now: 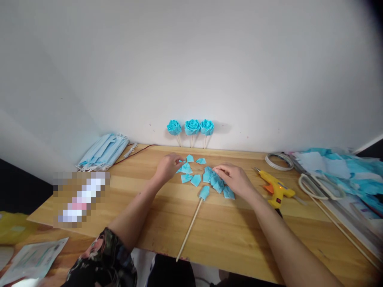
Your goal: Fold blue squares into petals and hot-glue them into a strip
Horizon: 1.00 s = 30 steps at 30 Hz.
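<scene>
On the wooden board, both bare hands work over a scatter of small blue folded petals lying near the middle of its far half. The left hand rests at the left side of the scatter, its fingertips pinched on one petal by the far edge of the group. The right hand lies palm down on the right side of the scatter, fingers curled over a cluster of overlapping petals; whether it actually grips any of them cannot be told. Just nearer than the scatter, a thin wooden stick with one blue petal on its tip points back toward the board's near edge. Three finished blue roses on sticks lean against the wall at the far edge. A yellow glue gun lies right of the right hand, with white-handled scissors and a roll of tape toward the right edge. A stack of blue face masks sits at the far left corner.
</scene>
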Each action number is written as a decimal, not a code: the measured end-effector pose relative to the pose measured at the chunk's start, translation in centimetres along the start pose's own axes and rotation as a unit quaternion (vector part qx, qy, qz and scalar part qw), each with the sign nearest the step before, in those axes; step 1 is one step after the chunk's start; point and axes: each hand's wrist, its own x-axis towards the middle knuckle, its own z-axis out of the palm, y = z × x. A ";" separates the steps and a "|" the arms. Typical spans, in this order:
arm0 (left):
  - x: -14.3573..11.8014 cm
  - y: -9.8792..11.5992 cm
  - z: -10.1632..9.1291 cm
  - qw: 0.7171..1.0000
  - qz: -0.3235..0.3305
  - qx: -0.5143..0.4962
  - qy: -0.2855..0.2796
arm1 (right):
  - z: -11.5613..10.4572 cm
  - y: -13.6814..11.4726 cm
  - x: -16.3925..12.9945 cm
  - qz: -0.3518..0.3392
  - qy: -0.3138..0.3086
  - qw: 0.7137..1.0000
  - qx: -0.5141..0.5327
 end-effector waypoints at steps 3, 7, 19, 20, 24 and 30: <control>-0.1 -0.2 1.0 0.998 0.010 0.054 -0.014 | 0.2 -0.2 0.0 -0.008 -0.001 1.000 0.001; -0.3 -0.5 2.3 0.995 0.010 0.102 -0.018 | 0.3 -0.2 0.0 -0.009 -0.006 1.000 -0.001; 0.0 1.6 0.7 0.975 -0.054 -0.213 0.041 | 0.5 -0.7 -0.1 0.001 0.018 0.999 0.035; -0.1 2.0 0.6 0.962 -0.068 -0.263 0.031 | 0.5 -1.0 0.0 0.007 0.024 0.998 0.053; -0.6 3.8 0.6 0.930 -0.070 -0.361 -0.026 | 0.8 -2.4 0.8 0.026 0.019 0.988 0.154; -1.2 5.0 0.2 0.921 -0.028 -0.381 -0.077 | 1.4 -3.9 2.4 0.019 -0.043 0.974 0.221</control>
